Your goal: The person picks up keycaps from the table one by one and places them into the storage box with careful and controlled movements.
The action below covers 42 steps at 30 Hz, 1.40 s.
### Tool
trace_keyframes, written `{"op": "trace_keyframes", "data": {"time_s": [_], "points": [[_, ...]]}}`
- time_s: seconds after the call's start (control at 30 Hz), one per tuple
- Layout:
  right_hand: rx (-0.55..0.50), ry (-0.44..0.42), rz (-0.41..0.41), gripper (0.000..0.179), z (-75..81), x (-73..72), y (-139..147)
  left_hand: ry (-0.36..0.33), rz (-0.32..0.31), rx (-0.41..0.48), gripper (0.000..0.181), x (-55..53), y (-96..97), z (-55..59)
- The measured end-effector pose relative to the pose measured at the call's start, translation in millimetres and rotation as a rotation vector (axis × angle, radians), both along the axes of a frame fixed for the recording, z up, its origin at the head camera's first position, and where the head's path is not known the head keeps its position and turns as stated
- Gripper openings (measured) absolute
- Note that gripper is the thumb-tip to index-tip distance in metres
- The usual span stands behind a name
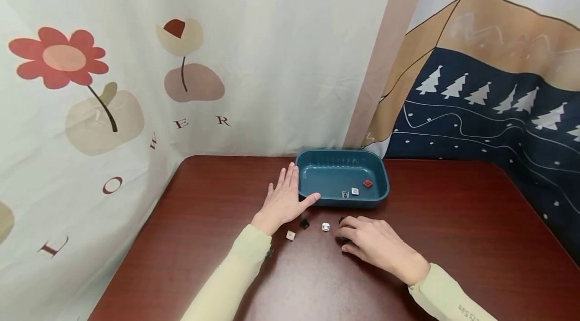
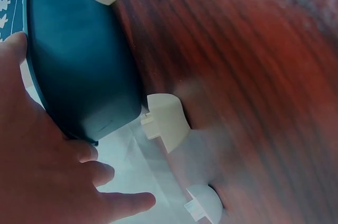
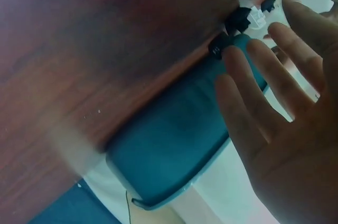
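A blue-green tray (image 1: 340, 203) stands at the back of the table and holds three small keycaps: a red keycap (image 1: 367, 183), a white keycap (image 1: 355, 191) and a dark-edged keycap (image 1: 346, 194). My left hand (image 1: 284, 199) rests against the tray's left side, fingers straight, thumb over the front rim. In front of the tray lie a cream keycap (image 1: 290, 235), a black keycap (image 1: 304, 223) and a white keycap (image 1: 325, 227). My right hand (image 1: 378, 243) hovers with loosely bent fingers at two black keycaps, one (image 3: 238, 20) near the fingertips; neither looks pinched.
The brown wooden table (image 1: 444, 210) extends to both sides of the tray and toward me. Behind it hangs a printed curtain (image 1: 281, 59), with a navy tree-patterned cloth (image 1: 476, 114) on the right.
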State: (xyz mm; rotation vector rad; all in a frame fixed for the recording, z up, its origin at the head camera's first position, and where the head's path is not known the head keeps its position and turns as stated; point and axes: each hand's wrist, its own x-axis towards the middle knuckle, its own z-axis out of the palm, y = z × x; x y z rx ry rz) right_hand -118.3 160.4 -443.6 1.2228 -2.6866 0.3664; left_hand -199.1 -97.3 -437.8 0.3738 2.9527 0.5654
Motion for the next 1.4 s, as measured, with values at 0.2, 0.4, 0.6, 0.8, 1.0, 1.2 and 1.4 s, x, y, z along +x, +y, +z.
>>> {"op": "trace_keyframes", "data": {"time_s": [0.2,0.4,0.6,0.8,1.0,1.2,1.4], "points": [[0.057,-0.051,-0.002,0.020,-4.1,2.0,-2,0.004,-0.007,0.001,0.108,0.8,0.0,0.8],[0.041,-0.103,-0.018,0.009,-3.8,3.8,-5,0.002,-0.006,0.002,0.107,0.5,-0.7,0.1],[0.015,-0.141,-0.026,0.007,-3.3,4.0,-2,0.007,-0.004,0.010,0.107,1.1,-0.8,-0.2],[-0.071,-0.172,-0.034,0.015,4.4,0.9,9,0.012,-0.006,0.012,0.107,1.4,-1.0,-0.5],[-0.148,-0.102,-0.076,0.020,19.6,-7.1,19,0.016,-0.008,0.013,0.107,0.7,-1.2,-0.5],[-0.200,0.061,-0.105,0.023,28.3,-19.4,25,0.023,-0.010,0.010,0.107,0.4,-2.0,-1.6],[-0.268,0.148,-0.121,0.023,34.3,-31.8,29,0.012,-0.007,0.009,0.109,-0.2,-1.7,-2.9]]}}
